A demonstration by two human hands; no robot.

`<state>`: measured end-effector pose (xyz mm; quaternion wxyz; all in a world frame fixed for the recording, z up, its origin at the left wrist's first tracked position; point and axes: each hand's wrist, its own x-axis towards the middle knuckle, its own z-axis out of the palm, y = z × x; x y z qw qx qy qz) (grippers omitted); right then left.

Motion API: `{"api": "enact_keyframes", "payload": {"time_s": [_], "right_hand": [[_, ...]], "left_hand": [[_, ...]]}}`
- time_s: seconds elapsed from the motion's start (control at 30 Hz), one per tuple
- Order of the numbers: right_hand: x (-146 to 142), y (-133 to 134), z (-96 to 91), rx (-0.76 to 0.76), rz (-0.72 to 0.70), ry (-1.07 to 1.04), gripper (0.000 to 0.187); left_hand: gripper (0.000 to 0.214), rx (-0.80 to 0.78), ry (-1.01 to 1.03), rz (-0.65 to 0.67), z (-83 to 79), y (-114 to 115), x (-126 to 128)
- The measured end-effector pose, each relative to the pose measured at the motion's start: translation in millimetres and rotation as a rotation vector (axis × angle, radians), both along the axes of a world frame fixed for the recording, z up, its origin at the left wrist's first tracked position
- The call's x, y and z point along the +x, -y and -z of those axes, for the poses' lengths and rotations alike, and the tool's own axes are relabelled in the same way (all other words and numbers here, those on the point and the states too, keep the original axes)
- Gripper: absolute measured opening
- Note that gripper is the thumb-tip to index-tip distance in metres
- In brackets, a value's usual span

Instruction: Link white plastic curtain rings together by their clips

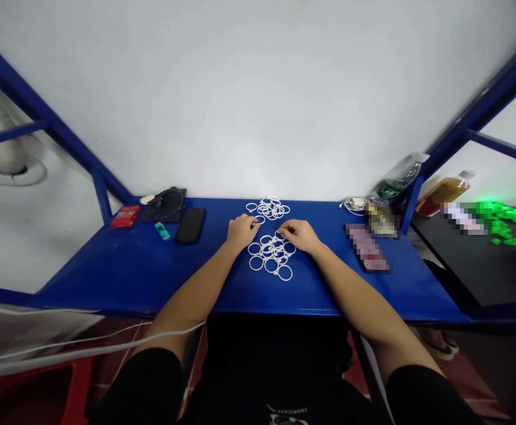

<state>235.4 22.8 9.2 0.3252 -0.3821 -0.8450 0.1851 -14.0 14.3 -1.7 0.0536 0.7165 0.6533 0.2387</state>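
Note:
My left hand (240, 231) has its fingers closed on the edge of a thin white ring (260, 220) above the blue table (222, 277). Thumb and fingers of my right hand (300, 235) pinch another white ring (279, 235) at the top of the nearer pile. Several white rings with small knobs, like curtain rings, lie loosely overlapping in this nearer pile (257, 263), between and just below my hands. A second pile of the same rings (271, 209) lies farther back by the wall. My fingers partly cover both held rings.
Left of my hands lie a black phone (190, 226), a small teal packet (162, 231), a black pouch (166, 204) and a red box (126, 216). To the right are a blurred phone (368, 248), a coiled white cable (354, 205) and a plastic bottle (397, 179). White cords (107, 351) hang by my left arm.

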Motion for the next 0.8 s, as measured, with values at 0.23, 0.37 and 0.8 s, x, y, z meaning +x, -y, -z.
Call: {"api": "enact_keyframes", "payload": {"time_s": [0.23,0.37,0.8], "right_hand": [[-1,6,-1.8,0.100,0.035,-0.030,0.014],[-6,17,-8.9,0.207,-0.001,-0.011,0.028],[-7,19,-9.9,0.251,-0.022,-0.098,0.024]], "left_hand": [[0.014,0.151,0.307,0.021,-6.8,5,1],[0.017,0.265,0.574,0.180,-6.3,12,14],[0.014,0.334,0.324,0.423,-11.9,29,29]]}}
